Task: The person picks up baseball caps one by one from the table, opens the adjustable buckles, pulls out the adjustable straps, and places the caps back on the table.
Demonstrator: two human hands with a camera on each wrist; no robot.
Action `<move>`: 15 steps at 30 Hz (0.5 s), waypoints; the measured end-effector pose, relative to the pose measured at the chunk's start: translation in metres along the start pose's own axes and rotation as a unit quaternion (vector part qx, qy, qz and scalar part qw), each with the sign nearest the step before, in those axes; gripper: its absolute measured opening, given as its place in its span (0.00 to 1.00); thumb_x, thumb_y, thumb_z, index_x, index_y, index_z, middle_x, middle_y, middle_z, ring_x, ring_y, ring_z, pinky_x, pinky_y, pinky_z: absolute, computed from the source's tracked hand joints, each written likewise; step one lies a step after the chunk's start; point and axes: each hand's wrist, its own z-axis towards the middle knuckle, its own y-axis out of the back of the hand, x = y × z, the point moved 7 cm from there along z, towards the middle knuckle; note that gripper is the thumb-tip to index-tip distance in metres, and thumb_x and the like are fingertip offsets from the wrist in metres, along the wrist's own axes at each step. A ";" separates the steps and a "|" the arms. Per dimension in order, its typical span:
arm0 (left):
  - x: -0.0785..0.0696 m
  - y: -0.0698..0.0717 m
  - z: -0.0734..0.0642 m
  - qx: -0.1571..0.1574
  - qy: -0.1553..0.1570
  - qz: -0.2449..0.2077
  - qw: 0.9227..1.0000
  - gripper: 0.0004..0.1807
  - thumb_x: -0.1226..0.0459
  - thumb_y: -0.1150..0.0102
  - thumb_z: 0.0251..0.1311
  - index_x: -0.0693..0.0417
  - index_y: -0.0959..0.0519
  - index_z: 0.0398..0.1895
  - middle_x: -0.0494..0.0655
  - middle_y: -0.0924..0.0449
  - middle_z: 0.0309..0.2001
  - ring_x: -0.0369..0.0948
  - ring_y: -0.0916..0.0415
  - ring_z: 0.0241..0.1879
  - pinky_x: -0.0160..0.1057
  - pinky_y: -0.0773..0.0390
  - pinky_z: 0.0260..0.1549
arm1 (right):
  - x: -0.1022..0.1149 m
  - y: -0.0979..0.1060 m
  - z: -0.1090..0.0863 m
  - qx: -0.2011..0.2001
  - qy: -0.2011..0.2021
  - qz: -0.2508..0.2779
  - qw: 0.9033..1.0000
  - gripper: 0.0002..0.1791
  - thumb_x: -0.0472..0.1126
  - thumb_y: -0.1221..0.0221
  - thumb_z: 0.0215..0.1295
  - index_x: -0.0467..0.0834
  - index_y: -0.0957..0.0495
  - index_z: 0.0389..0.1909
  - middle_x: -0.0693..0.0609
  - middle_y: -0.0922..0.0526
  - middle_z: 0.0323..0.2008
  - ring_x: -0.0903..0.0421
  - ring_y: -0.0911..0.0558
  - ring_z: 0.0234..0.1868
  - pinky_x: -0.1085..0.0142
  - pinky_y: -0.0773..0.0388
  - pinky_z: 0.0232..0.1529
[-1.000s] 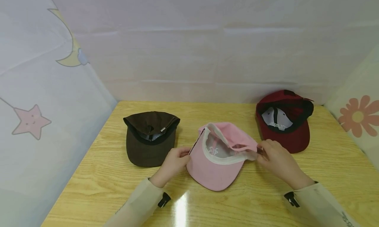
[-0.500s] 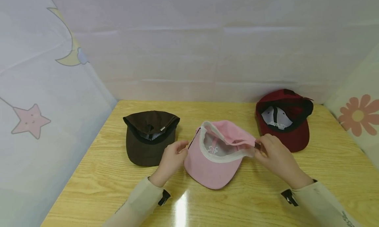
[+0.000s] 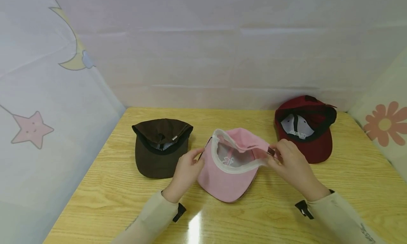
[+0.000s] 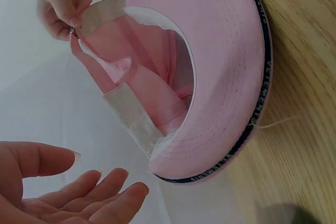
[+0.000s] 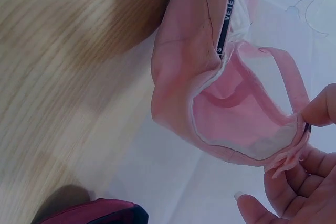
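A pink baseball cap (image 3: 233,182) sits upside down over the table, its white-banded inside facing up and its brim toward me. At its back strap, my right hand (image 3: 290,166) pinches the dark buckle end between thumb and fingers; the right wrist view shows the strap (image 5: 291,77) looped there. My left hand (image 3: 187,168) is beside the left edge of the brim. In the left wrist view its fingers (image 4: 113,192) are spread and stand apart from the cap. Black lettered trim (image 4: 260,103) runs along the brim edge.
On the wooden table (image 3: 105,201), a dark brown cap (image 3: 159,162) lies upside down to the left. A dark red cap (image 3: 313,150) lies at the back right, behind my right hand. A pale printed cloth (image 3: 203,60) walls the back and sides.
My left hand has let go of the brim edge. My right hand has moved slightly left and up with the strap, and the pink cap has shifted a little left.
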 end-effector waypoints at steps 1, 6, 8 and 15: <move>-0.001 -0.001 0.000 0.003 -0.003 -0.001 1.000 0.18 0.71 0.48 0.64 0.68 0.22 0.55 0.59 0.22 0.55 0.53 0.20 0.42 0.49 0.22 0.44 | 0.001 0.000 0.001 -0.004 0.003 0.002 1.000 0.11 0.26 0.34 0.43 0.37 0.23 0.30 0.55 0.32 0.25 0.58 0.34 0.30 0.65 0.36 0.28; -0.002 -0.008 -0.001 0.028 -0.014 -0.030 0.999 0.19 0.74 0.49 0.60 0.71 0.23 0.54 0.61 0.22 0.54 0.54 0.22 0.47 0.48 0.22 0.46 | 0.009 0.001 0.005 -0.025 0.028 0.010 0.999 0.12 0.25 0.34 0.42 0.36 0.23 0.30 0.55 0.32 0.24 0.58 0.35 0.29 0.68 0.39 0.29; -0.003 -0.011 -0.001 0.039 -0.022 -0.055 0.997 0.18 0.74 0.49 0.61 0.73 0.24 0.54 0.63 0.22 0.54 0.56 0.24 0.53 0.50 0.24 0.50 | 0.011 0.002 0.006 -0.036 0.039 0.015 0.998 0.12 0.25 0.34 0.41 0.36 0.23 0.30 0.55 0.32 0.24 0.59 0.35 0.29 0.70 0.40 0.29; -0.012 -0.024 0.002 0.085 -0.034 -0.128 0.988 0.16 0.72 0.50 0.68 0.78 0.26 0.53 0.69 0.24 0.53 0.58 0.27 0.56 0.49 0.26 0.55 | 0.018 0.001 0.011 -0.059 0.074 0.039 0.995 0.12 0.25 0.35 0.41 0.37 0.23 0.30 0.54 0.31 0.25 0.59 0.35 0.29 0.72 0.41 0.30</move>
